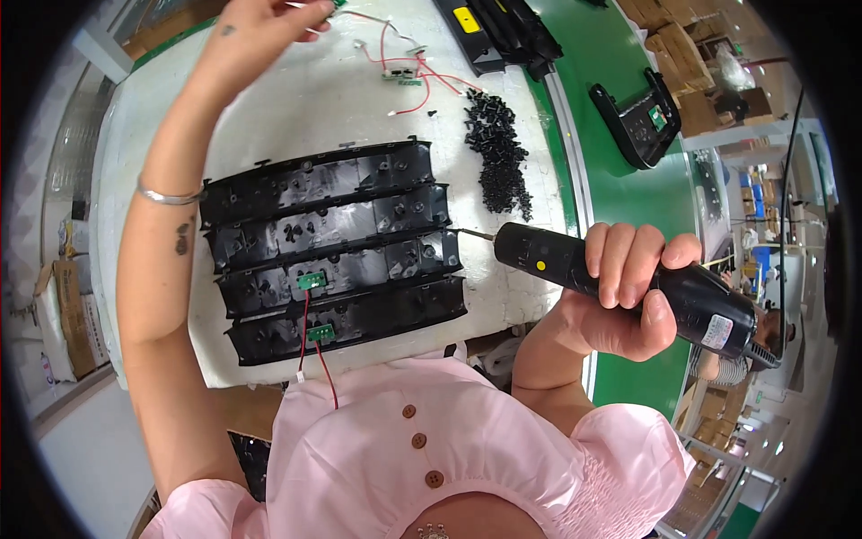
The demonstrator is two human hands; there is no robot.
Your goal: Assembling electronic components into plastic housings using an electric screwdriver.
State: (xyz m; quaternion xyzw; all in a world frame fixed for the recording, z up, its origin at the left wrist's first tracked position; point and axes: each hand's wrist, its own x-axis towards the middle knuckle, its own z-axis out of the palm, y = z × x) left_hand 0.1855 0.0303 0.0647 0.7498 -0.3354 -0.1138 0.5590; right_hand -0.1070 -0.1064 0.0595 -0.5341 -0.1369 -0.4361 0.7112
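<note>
My right hand (633, 292) is wrapped round a black electric screwdriver (548, 256), its thin bit pointing left at the edge of the black plastic shells. Several of these long curved shells (328, 216) lie in a row on the white work surface. Two green circuit boards (312, 280) with red wires sit in the two nearest shells. A few black screws lie inside another shell. At the far edge of the view, my left hand (260, 36) pinches a small green circuit board (338, 4), partly cut off by the frame.
A heap of black screws (498, 148) lies right of the shells. Beyond are loose circuit boards with red wires (401, 74) and black plastic housings (503, 40). A black frame-like part (637, 117) rests on the green table (628, 202) at right. Cardboard boxes (682, 58) stand farther right.
</note>
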